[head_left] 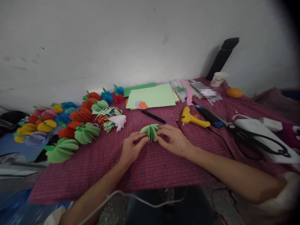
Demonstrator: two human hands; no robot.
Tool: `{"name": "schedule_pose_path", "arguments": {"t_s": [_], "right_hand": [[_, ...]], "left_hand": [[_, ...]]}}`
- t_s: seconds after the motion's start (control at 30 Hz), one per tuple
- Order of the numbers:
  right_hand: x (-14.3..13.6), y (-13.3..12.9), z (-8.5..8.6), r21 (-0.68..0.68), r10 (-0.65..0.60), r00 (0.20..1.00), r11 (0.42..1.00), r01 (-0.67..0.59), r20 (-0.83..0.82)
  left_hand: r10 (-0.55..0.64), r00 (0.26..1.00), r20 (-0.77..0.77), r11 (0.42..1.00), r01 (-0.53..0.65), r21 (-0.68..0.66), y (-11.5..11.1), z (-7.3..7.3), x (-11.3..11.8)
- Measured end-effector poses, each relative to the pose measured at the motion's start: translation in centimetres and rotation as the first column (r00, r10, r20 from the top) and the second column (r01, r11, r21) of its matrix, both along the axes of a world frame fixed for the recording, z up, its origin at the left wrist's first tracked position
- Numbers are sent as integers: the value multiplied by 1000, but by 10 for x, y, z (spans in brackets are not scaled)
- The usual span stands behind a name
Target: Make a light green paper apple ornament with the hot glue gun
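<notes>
A light green folded-paper ornament (150, 131), its leaves fanned apart, is held up between my two hands just above the checked tablecloth (150, 172). My left hand (133, 145) pinches its left side between thumb and fingers. On the opposite side, my right hand (172, 139) grips the edge with thumb and fingertips. Beyond the ornament lies a dark pen (153, 116). A yellow glue gun (194, 118) rests to the right of my right hand.
Finished paper pumpkins (81, 115) in several colours crowd the left side, beside a pile of paper scraps (110, 118). Green paper sheets (152, 96) lie at the back. Large black scissors (255, 139), a paper cup (218, 79) and an orange fruit (234, 92) are on the right.
</notes>
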State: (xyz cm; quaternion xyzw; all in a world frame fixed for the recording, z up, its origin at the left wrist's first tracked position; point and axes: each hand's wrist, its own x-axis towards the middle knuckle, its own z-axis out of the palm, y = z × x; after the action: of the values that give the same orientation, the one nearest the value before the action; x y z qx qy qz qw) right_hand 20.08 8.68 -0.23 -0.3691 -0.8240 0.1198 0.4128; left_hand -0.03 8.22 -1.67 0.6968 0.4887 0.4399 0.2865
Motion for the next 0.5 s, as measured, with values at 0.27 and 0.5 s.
{"name": "schedule_pose_path", "arguments": {"t_s": [0.27,0.5], "right_hand": [[0,0,2,-11,-10,1000,1000,10,-1],[0,0,1,-5,-11,1000,1000,11,7]], "left_hand": [[-26,999,-25,999,27,28,1,-2,-2],[17,996,-82,996,-10,92,0,-1,-1]]}}
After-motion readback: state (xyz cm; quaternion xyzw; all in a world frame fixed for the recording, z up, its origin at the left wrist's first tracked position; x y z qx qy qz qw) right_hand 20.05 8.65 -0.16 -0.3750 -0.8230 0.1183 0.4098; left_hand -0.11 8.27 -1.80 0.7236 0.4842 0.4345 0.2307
